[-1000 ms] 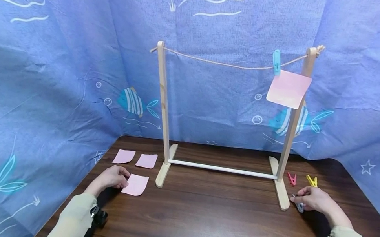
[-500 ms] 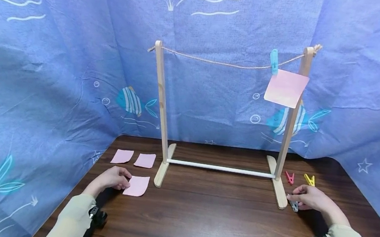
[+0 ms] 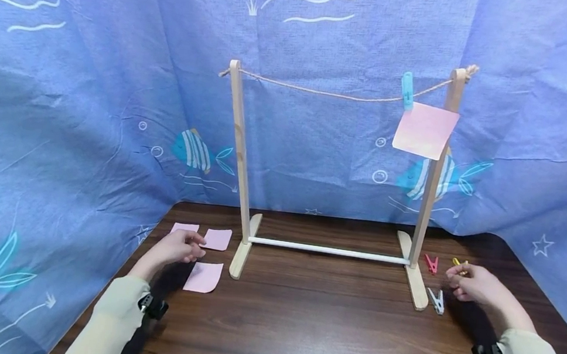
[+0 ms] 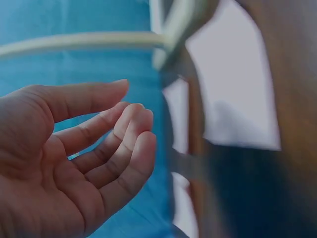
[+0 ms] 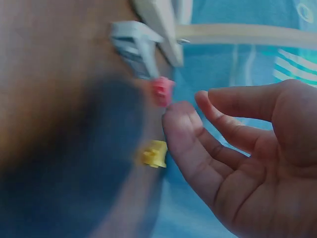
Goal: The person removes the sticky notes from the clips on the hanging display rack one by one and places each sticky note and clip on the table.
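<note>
My left hand point(image 3: 178, 248) hovers over the table's left side with relaxed, slightly bent fingers and holds nothing. Near it lie three pink paper squares: a front one point(image 3: 204, 277), a back right one point(image 3: 217, 239) and a back left one point(image 3: 185, 227), partly covered by the hand. On the right, my empty right hand point(image 3: 477, 286) is raised with loosely bent fingers. Beside it lie a white clothespin point(image 3: 436, 301), a red clothespin point(image 3: 431, 264) and a yellow clothespin point(image 3: 459, 262), which the hand partly hides in the head view.
A wooden stand point(image 3: 240, 148) with a rope point(image 3: 320, 92) strung between its posts stands mid-table. A blue clothespin point(image 3: 407, 90) on the rope's right part holds a hanging pink paper square point(image 3: 425, 130). Blue patterned cloth point(image 3: 317, 163) surrounds the table's back and left.
Both hands have risen and moved away from what they touched. The left has left the front paper square; the right has let go of the white clothespin, which lies on the table.
</note>
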### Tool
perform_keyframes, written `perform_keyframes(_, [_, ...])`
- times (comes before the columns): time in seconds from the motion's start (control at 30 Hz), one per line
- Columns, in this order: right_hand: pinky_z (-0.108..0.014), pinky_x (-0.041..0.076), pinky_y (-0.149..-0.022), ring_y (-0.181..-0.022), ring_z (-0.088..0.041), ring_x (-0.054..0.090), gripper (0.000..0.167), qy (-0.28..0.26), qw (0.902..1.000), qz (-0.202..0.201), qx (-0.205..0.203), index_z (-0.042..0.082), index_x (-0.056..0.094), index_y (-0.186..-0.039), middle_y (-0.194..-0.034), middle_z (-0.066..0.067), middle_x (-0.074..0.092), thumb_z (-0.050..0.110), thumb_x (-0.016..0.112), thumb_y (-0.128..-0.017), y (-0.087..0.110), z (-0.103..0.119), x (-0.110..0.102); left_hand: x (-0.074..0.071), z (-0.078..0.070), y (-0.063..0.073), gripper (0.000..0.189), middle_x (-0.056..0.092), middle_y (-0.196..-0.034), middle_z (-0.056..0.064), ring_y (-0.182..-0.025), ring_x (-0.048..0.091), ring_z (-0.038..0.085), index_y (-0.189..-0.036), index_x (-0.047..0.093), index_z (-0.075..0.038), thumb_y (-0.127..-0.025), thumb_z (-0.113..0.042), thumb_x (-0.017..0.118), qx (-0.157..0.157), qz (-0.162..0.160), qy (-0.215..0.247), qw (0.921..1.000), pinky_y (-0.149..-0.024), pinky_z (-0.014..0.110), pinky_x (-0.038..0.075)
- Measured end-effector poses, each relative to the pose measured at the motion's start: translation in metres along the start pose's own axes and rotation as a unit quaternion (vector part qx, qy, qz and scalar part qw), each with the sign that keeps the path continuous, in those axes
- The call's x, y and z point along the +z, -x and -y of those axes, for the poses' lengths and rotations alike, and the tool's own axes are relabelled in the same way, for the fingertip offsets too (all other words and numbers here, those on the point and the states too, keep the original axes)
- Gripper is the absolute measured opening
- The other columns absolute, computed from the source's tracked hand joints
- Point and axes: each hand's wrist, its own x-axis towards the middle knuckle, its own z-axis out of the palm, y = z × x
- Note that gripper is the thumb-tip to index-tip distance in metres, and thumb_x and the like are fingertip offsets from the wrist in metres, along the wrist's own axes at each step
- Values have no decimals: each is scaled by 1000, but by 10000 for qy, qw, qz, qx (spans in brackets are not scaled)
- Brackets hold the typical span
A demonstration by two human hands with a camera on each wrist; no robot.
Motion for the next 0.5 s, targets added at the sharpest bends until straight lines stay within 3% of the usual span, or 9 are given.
perform_keyframes(0.23, [-26,57,-63,-68,-7,62,36,1071,9891,-815,-604,-18,52,-123,-86,-6,67,14,49,-106,10,44,-40,0,-71,-20,32,67,-87,11,-70,61,15,-120,61,12,-93,-5,68,892,166,-140,9958,-62,24,53])
perform_keyframes(0.37, [-21,55,-65,-72,-1,62,41,1177,9800,-1353,-863,-13,52,-129,-94,-9,70,21,51,-107,15,79,-61,8,-115,-29,34,70,-102,19,-80,65,13,-124,62,8,-95,-10,68,1249,195,-124,9919,-72,26,56])
perform_keyframes(0.43, [-24,53,-71,-73,2,61,44,1228,9740,-1632,-979,-9,52,-131,-97,-9,72,27,52,-106,19,98,-71,13,-136,-34,35,69,-107,21,-83,65,13,-125,63,5,-96,-12,69,1438,213,-30,9894,-74,26,55])
perform_keyframes(0.5, [-20,50,-73,-75,4,61,46,1177,9690,-1903,-1047,-4,54,-132,-97,5,71,33,54,-105,24,117,-81,20,-155,-39,34,69,-109,20,-87,65,15,-125,65,1,-96,-14,69,1618,234,45,9865,-76,27,55])
